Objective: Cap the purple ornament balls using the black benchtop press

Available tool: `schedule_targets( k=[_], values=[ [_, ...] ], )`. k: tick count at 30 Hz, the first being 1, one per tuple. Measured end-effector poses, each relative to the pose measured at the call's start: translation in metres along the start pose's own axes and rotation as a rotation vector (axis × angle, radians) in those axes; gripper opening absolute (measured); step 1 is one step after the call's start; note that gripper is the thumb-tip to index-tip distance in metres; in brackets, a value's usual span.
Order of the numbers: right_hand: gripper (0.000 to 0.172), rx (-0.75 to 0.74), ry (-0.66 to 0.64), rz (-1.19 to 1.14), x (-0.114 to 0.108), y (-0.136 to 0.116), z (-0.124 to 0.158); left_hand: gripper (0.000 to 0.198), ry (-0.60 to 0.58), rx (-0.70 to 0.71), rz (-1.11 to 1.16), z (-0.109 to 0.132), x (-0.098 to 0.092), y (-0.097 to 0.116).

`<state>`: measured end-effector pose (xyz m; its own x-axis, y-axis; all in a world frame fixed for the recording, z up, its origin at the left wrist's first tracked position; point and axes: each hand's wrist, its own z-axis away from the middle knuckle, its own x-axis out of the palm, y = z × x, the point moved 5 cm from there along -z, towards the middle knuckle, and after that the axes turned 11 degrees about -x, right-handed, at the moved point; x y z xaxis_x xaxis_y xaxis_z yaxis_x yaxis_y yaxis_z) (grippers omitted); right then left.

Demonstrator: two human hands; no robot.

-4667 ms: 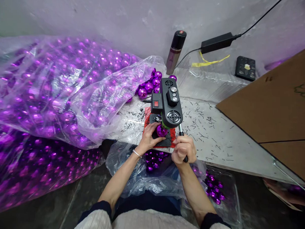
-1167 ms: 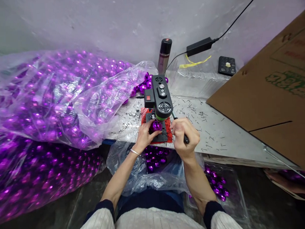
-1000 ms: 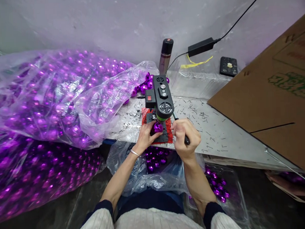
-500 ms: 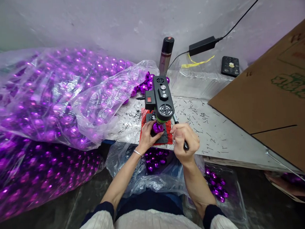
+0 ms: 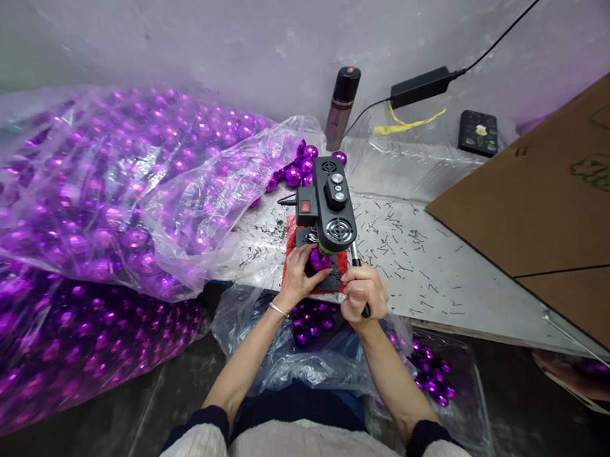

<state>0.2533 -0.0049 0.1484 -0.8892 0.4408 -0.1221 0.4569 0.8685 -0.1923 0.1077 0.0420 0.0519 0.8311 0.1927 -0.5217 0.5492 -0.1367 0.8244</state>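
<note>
Under the head of a small black bench drill press (image 5: 335, 204), a shiny purple ball ornament (image 5: 319, 259) is gripped between the thumb and fingers of my left hand (image 5: 303, 276). Where the chuck meets the ball is mostly hidden by the drill head. My right hand (image 5: 364, 293) is wrapped around the black-gripped feed lever (image 5: 355, 255) on the press's right side. The press's black base rests on a red mat (image 5: 290, 246). More purple balls (image 5: 315, 320) lie in clear plastic on my lap, below the table edge.
Big clear bags of purple balls (image 5: 108, 189) fill the left. Black shavings litter the white table (image 5: 401, 265). A spray can (image 5: 341, 107), a power adapter (image 5: 423, 86) and a black box-shaped item (image 5: 478, 132) are behind. A cardboard box (image 5: 549, 206) stands right; a clear tub (image 5: 471, 396) sits below.
My right hand has pulled the lever slightly down and inward, so it points more toward me. My left hand still holds the ball under the drill. The view has shifted a little.
</note>
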Motion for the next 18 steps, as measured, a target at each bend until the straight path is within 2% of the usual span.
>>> schedule_targets(
  k=[10,13,16,18],
  values=[
    [0.031,0.022,0.079,-0.003,0.005,0.004,0.014,0.060,-0.002,0.013,0.029,-0.001,0.000,0.000],
    [0.031,0.010,0.047,-0.033,0.009,0.006,0.018,0.059,-0.004,0.025,0.038,-0.002,0.000,0.001],
    [0.033,0.007,0.042,-0.042,0.008,0.003,0.011,0.060,-0.003,0.040,0.054,-0.005,-0.001,0.001],
    [0.034,0.056,0.066,-0.027,0.005,0.000,-0.005,0.061,-0.008,0.045,0.063,-0.008,-0.001,0.001]
  ],
)
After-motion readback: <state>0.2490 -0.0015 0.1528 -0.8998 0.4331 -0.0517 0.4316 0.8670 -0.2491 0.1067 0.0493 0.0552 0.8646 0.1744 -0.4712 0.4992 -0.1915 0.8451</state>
